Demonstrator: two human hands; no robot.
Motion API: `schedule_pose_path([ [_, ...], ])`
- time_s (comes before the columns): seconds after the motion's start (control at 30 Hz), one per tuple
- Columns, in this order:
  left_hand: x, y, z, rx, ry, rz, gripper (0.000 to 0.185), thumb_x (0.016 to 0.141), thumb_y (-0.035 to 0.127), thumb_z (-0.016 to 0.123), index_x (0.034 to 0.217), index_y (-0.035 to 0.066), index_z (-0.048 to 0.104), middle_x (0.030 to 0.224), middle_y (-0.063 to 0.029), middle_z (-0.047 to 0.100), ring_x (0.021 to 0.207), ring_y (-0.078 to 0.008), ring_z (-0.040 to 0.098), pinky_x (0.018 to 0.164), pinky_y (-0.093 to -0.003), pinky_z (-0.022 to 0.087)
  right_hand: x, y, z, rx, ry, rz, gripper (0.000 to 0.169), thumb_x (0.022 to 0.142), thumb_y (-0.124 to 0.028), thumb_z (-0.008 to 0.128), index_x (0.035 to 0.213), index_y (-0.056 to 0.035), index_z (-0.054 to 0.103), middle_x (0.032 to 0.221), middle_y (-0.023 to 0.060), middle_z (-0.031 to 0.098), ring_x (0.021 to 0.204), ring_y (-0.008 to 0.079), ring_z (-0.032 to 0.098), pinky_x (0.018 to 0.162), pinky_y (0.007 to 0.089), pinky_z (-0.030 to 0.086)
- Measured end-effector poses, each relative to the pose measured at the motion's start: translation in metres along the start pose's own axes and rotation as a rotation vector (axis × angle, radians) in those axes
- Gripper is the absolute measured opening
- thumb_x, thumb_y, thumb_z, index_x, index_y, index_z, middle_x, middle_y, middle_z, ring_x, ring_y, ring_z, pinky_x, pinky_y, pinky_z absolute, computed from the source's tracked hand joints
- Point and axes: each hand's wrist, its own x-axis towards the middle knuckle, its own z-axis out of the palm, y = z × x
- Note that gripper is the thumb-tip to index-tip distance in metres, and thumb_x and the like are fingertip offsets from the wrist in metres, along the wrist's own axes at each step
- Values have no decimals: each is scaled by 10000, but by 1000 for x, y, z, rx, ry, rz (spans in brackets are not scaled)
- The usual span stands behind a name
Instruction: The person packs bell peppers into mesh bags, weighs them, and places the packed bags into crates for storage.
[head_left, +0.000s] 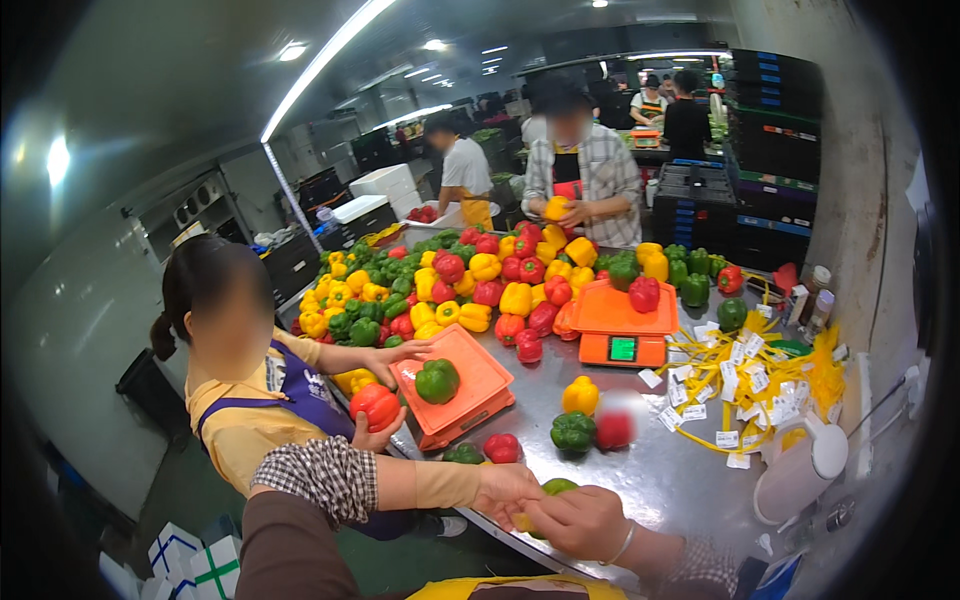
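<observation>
My left hand (504, 491) and my right hand (581, 523) meet at the near table edge, fingers around a green bell pepper (559, 487) that is mostly hidden; something yellow shows between the fingers. Just beyond lie a yellow bell pepper (580, 395), a dark green bell pepper (573, 432) and a blurred red one (615, 429). Another red bell pepper (502, 448) lies beside a green one (463, 454) near my left hand. An orange scale (623, 349) farther back carries a green and a red pepper.
A co-worker (262, 375) at left holds a red pepper by a second orange scale (457, 375). A pepper pile (450, 285) covers the far table; another co-worker (585, 172) stands behind it. Yellow net bags with tags (739, 382) and a white jug (799, 469) are at right.
</observation>
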Motion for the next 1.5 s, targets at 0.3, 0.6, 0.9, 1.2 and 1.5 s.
schedule_pose_path([
  [0.3,-5,-13,21,-192,192,316,149,859,153,589,889,7,584,800,-115,662,687,-188,671,582,-305,549,-34,-28,17,121,186,626,71,678,-33,689,698,-69,631,616,82,583,531,262,565,479,334,433],
  [0.6,14,10,46,1800,634,1334,68,662,143,591,666,78,571,635,-71,543,557,-235,556,486,-383,380,-44,10,-13,165,-92,677,51,742,-89,640,730,-52,607,679,74,557,647,245,537,574,322,421],
  [0.9,13,53,56,2312,315,2078,135,617,191,569,678,78,610,778,-23,502,769,-183,498,727,-292,378,-78,81,-20,844,-426,899,127,837,-148,614,802,-26,606,687,-31,528,658,58,448,596,237,394],
  [1.2,16,51,39,2313,305,2066,130,643,196,550,727,99,568,789,-16,453,792,-167,475,742,-271,371,-55,89,-6,1018,-596,967,167,845,-151,610,735,-26,596,660,-58,557,649,27,476,572,231,409],
  [1.5,25,35,25,2053,759,1377,109,740,179,553,805,96,580,825,-49,513,782,-207,521,688,-347,398,-63,72,5,722,-208,893,251,866,-199,595,1075,-60,589,866,69,608,822,161,583,772,284,467],
])
